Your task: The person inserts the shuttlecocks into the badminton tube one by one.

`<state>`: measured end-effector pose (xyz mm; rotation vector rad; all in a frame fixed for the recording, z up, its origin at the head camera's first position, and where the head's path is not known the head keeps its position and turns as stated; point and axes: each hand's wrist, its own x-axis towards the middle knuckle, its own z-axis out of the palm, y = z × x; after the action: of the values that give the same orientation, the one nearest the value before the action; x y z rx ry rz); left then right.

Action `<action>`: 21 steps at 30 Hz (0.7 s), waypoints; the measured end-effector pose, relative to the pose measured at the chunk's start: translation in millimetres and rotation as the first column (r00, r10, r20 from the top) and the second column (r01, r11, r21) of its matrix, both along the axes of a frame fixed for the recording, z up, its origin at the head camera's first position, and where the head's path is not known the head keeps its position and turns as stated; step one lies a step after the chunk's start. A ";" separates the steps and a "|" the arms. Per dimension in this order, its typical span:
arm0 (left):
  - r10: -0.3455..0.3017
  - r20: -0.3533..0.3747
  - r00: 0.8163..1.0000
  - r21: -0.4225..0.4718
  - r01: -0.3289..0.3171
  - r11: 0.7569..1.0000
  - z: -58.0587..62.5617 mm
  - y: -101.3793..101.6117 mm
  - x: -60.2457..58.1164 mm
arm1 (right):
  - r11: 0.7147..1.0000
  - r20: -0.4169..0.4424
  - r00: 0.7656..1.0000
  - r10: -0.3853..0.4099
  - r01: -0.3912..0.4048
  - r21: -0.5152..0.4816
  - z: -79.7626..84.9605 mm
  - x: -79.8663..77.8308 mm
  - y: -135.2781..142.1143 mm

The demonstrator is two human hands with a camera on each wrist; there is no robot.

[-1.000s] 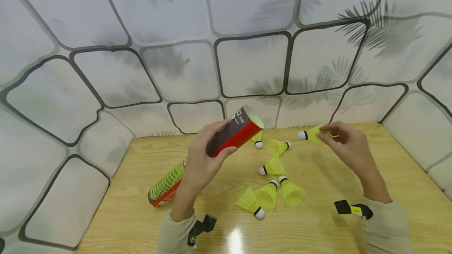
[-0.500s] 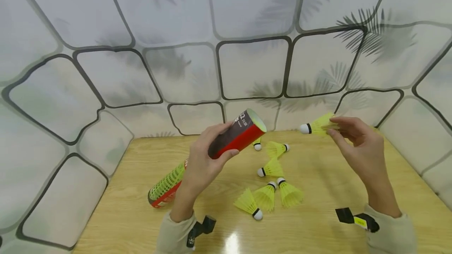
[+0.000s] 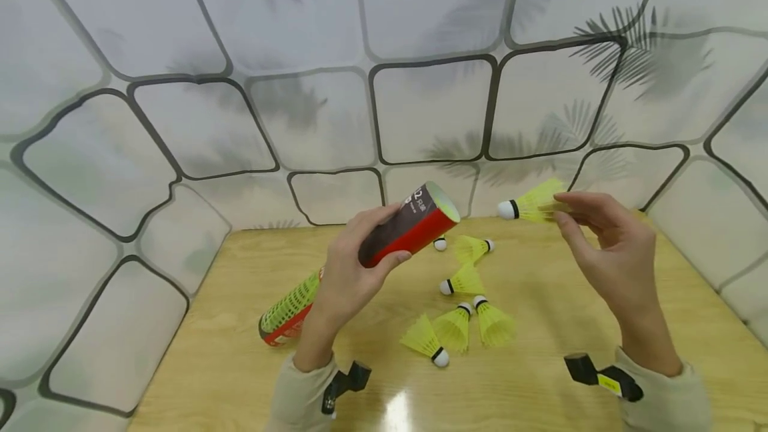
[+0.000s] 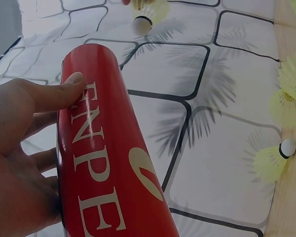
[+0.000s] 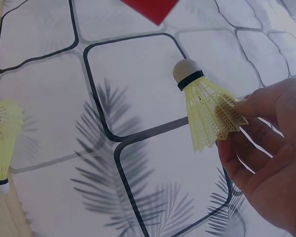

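Observation:
My left hand grips a red and black shuttlecock tube, tilted with its open end up and to the right. In the left wrist view the thumb lies across the tube's red side, fingers round the far side. My right hand pinches a yellow shuttlecock by its skirt rim, above the table. Its white cork end points left, toward the tube's mouth and apart from it. In the right wrist view the held shuttlecock sits between thumb and fingertips.
Several yellow shuttlecocks lie on the wooden table between the hands, one partly hidden behind the tube. The tube's lower part, with a green netted pattern, slants down toward the table at left. A patterned wall stands behind.
The right hand has raised the shuttlecock; it first shifted right, then slightly back left toward the tube. The tube has moved slightly right in the left hand.

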<state>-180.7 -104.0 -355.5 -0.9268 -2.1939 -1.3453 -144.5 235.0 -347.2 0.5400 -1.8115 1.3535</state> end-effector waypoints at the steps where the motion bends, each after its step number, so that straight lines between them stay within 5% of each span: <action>1: -0.004 -0.001 1.000 0.000 0.004 1.000 -0.1 0.0 0.0 | 1.000 0.000 1.000 -0.008 0.008 0.009 1.5 0.6 -2.7; 7: -0.022 -0.015 1.000 0.003 0.023 1.000 2.5 0.8 -0.3 | 0.999 -0.026 0.999 -0.033 0.033 -0.019 14.0 4.5 -17.1; 21: -0.056 0.002 0.998 0.018 0.056 0.998 3.7 2.7 2.5 | 0.948 -0.130 0.980 0.153 -0.182 -0.261 25.7 13.9 -44.9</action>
<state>-178.2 -101.4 -351.8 -0.9873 -2.1693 -1.3893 -130.6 190.1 -321.5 0.6163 -1.4874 1.6261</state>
